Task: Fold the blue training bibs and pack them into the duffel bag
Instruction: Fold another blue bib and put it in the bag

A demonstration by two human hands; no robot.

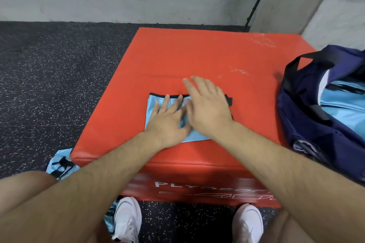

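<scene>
A light blue training bib (153,104) with black trim lies folded into a small rectangle on the red plyo box (197,55). My left hand (167,118) presses flat on the bib, fingers straight and spread. My right hand (207,106) hovers just over the bib's right half with straight fingers, slightly blurred; it hides that part of the cloth. At the right edge of the box sits the navy duffel bag (308,124), open, with light blue fabric (343,104) inside it. More blue bibs (59,163) lie on the floor at the box's lower left corner.
The red box stands on dark speckled rubber flooring (49,85), close to a grey wall (98,6). My white shoes (128,221) stand in front of the box, with a bit of blue cloth (109,219) beside the left shoe. The duffel's black strap (292,69) arches over the box's right side.
</scene>
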